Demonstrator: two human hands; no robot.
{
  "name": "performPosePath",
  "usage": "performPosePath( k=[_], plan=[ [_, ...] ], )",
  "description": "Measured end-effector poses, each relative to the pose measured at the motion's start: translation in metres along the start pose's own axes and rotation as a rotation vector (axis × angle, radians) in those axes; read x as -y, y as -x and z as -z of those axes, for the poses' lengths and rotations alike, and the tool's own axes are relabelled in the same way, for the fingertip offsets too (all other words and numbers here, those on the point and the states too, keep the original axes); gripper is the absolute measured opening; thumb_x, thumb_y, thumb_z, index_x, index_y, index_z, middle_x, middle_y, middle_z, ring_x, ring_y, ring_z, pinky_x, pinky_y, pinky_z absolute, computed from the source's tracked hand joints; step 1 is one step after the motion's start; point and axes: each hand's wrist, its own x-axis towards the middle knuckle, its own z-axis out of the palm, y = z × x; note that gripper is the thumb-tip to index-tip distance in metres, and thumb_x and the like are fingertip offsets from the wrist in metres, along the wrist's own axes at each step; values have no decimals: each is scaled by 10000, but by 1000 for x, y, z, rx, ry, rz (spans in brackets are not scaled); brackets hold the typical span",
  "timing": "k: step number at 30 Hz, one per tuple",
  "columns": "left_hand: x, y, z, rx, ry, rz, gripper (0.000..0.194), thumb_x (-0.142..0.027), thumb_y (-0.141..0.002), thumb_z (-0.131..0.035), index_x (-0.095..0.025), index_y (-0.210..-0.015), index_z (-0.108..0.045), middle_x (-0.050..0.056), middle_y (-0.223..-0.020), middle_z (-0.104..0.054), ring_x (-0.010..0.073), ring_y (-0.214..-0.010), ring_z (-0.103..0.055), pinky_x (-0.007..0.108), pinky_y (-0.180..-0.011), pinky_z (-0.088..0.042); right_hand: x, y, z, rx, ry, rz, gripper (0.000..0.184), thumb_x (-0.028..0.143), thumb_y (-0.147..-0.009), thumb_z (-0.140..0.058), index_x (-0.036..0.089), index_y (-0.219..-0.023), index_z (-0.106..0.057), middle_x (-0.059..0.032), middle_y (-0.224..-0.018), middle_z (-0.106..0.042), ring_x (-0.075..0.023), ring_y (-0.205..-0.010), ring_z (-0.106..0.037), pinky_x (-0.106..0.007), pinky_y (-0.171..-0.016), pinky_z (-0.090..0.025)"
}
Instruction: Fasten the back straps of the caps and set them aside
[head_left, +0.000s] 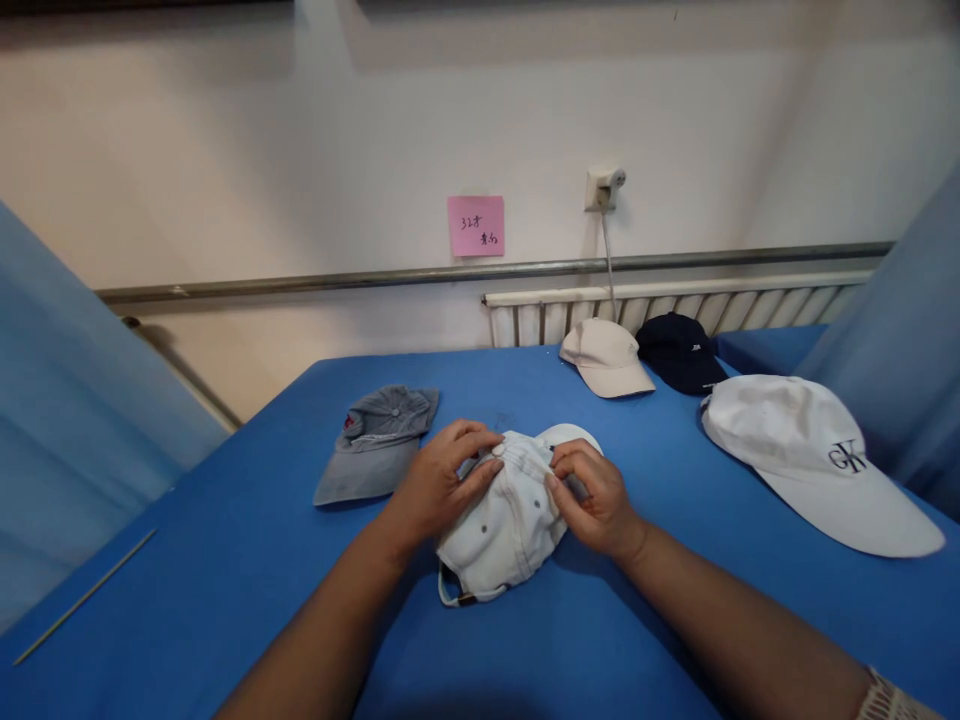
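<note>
A pale, whitish baseball cap (510, 525) lies on the blue-covered table (300, 620) in front of me. Its brim points away to the upper right, and its back strap with a buckle faces me. My left hand (446, 475) pinches the crown's fabric near the top button, thumb and fingers closed on it. On the other side, my right hand (592, 495) grips the crown close to the brim. A grey cap (375, 440) with a small red mark sits just left of my left hand, apart from it.
Toward the back right are a cream cap (604, 355) and a dark navy cap (679, 350). A large white cap with black letters (787, 430) lies at right. A thin stick (86, 597) rests at left. Behind stand a radiator (555, 318) and a metal rail (360, 280); blue curtains flank both sides.
</note>
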Motion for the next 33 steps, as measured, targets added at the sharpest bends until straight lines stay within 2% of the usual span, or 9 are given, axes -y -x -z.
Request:
performPosePath(
  k=[6, 11, 14, 16, 21, 23, 28, 31, 33],
  plan=[
    [-4, 1, 4, 103, -160, -68, 204, -285, -903, -496, -214, -1033, -637, 70, -996, -616, 188, -892, -582, 302, -796, -457, 7, 4, -2, -35, -27, 27, 96, 125, -826, -529, 220, -844, -525, -62, -868, -576, -208, -835, -571, -376, -748, -482],
    [-8, 0, 0, 111, -366, -83, 127, -220, -873, -506, -171, -932, -607, 66, -908, -623, 199, -851, -572, 321, -767, -449, 8, 4, -2, -1, -45, 16, 83, 129, -826, -541, 209, -847, -538, -63, -880, -578, -196, -824, -567, -361, -744, -478],
    [-10, -2, 0, 128, -469, -75, 107, -208, -842, -525, -165, -904, -600, 65, -878, -625, 210, -828, -573, 341, -768, -446, -1, 2, -1, -8, -55, -18, 79, 139, -856, -507, 205, -861, -552, -61, -883, -588, -191, -857, -573, -354, -776, -475],
    [-11, -5, 4, 152, -505, -71, 109, -204, -829, -526, -164, -902, -596, 65, -874, -625, 214, -824, -576, 342, -761, -447, -16, 0, 1, -85, -44, -89, 105, 153, -881, -473, 200, -851, -561, -55, -873, -596, -183, -865, -575, -348, -799, -469],
    [-23, -20, 22, 244, -506, -118, 124, -192, -814, -517, -174, -917, -583, 56, -886, -616, 194, -810, -581, 300, -713, -443, -60, -7, 9, -318, 32, -403, 122, 247, -871, -498, 188, -851, -603, -46, -846, -617, -177, -785, -578, -332, -749, -478],
    [-31, -28, 29, 279, -525, -157, 120, -191, -819, -509, -171, -913, -580, 55, -878, -611, 189, -800, -579, 292, -706, -439, -66, -9, 13, -249, -7, -410, 123, 268, -851, -530, 188, -865, -623, -49, -868, -632, -181, -795, -591, -329, -749, -487],
    [-44, -41, 37, 356, -591, -257, 124, -184, -851, -475, -159, -910, -581, 61, -874, -601, 180, -786, -572, 286, -708, -430, -52, -10, 16, 87, -38, -199, 183, 253, -805, -625, 222, -983, -655, -60, -1039, -640, -200, -989, -596, -350, -890, -466],
    [-46, -44, 39, 376, -595, -280, 137, -186, -863, -473, -160, -936, -585, 60, -884, -595, 177, -795, -571, 281, -714, -427, -44, -9, 16, 165, 42, -156, 241, 246, -800, -649, 237, -1040, -648, -60, -1121, -623, -204, -1051, -574, -363, -930, -440],
    [-47, -44, 39, 389, -581, -287, 141, -183, -864, -476, -164, -947, -588, 57, -889, -593, 173, -796, -571, 275, -716, -427, -42, -9, 15, 191, 106, -143, 201, 229, -810, -641, 236, -1011, -650, -52, -1114, -630, -200, -1038, -575, -364, -925, -426]
  ],
)
